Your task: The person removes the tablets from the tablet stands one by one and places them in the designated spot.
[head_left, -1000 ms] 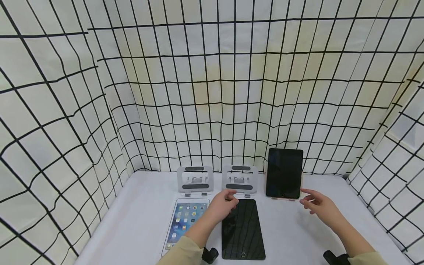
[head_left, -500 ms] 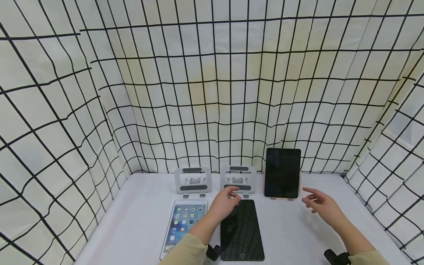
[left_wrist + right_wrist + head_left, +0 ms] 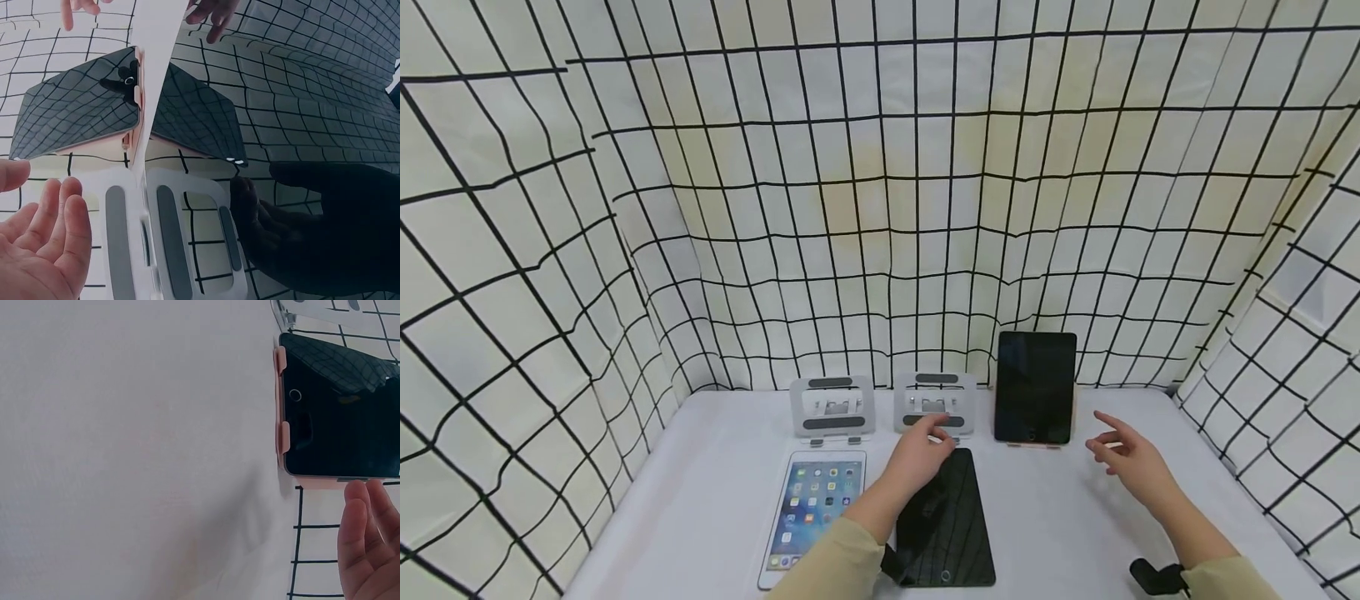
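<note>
A black tablet (image 3: 951,517) lies flat on the table, its screen dark. Over its far end hovers my left hand (image 3: 921,458), fingers loosely bent, holding nothing. The left wrist view shows that hand (image 3: 50,250) relaxed, with its dark reflection in the tablet's screen (image 3: 325,144). A second black tablet (image 3: 1035,387) leans upright on a pink stand (image 3: 285,437). My right hand (image 3: 1135,462) hangs to the right of it, fingers apart and grasping nothing. Behind the flat tablet stands a grey-white tablet stand (image 3: 906,404). A white tablet (image 3: 801,517) with a lit screen lies at left.
Another grey-white stand (image 3: 832,408) stands behind the white tablet. White cloth covers the table (image 3: 692,483). A white backdrop with black grid lines (image 3: 850,208) rises around the back and sides.
My left hand has shifted slightly right over the flat tablet. My right hand has drawn away from the upright tablet's edge, to the right. The head view has turned a little.
</note>
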A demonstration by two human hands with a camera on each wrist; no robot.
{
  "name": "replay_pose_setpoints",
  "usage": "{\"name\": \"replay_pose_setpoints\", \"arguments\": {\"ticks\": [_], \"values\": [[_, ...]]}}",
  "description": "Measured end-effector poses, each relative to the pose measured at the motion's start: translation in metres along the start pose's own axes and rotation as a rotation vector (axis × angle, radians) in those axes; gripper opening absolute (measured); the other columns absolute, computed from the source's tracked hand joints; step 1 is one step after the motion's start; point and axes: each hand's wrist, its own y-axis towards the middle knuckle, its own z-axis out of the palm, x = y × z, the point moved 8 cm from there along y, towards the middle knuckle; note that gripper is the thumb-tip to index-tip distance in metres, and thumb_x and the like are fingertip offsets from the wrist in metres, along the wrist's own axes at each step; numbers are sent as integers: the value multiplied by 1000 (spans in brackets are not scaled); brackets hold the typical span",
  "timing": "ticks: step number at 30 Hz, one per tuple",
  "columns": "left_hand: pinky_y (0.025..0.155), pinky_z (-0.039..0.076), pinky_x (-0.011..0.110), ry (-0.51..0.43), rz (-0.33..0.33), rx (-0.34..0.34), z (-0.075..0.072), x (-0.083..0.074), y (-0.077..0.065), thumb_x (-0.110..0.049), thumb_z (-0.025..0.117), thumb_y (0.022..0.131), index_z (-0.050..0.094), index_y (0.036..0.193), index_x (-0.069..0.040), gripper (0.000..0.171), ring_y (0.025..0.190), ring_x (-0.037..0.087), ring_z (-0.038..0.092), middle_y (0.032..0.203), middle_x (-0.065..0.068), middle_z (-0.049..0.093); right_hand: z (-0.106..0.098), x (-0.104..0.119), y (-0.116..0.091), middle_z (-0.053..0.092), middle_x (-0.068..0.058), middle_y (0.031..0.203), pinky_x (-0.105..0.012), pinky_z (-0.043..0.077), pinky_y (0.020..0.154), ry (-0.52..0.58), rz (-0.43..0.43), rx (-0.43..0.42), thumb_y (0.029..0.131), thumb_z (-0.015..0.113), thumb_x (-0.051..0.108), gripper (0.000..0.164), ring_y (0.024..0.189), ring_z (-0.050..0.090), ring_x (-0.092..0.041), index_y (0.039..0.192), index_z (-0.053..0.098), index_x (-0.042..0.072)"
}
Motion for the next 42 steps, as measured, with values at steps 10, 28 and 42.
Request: {"name": "replay_pose_setpoints", "arguments": {"ticks": [10, 28, 42], "values": [[70, 49, 31, 19, -28, 19, 13, -8, 15, -23, 65, 95, 51, 144, -13, 51, 77, 6, 62, 99, -5, 66, 2, 1, 7, 63, -18, 117, -26, 54, 70, -34, 3, -14, 98, 62, 40, 71, 95, 64, -26, 153, 33, 5], [67, 50, 28, 0, -38, 39, 48, -13, 47, -20, 66, 96, 46, 148, -14, 56, 70, 7, 62, 88, -5, 64, 5, 4, 37, 61, -21, 119, -29, 54, 71, -33, 27, -35, 101, 59, 31, 64, 95, 65, -27, 154, 32, 5], [65, 49, 31, 38, -34, 63, 68, -27, 68, -21, 66, 96, 35, 154, -14, 66, 68, 11, 58, 86, -4, 61, 10, 7, 54, 59, -21, 116, -29, 53, 68, 37, 44, -69, 101, 58, 34, 68, 86, 61, -25, 156, 28, 7]]}}
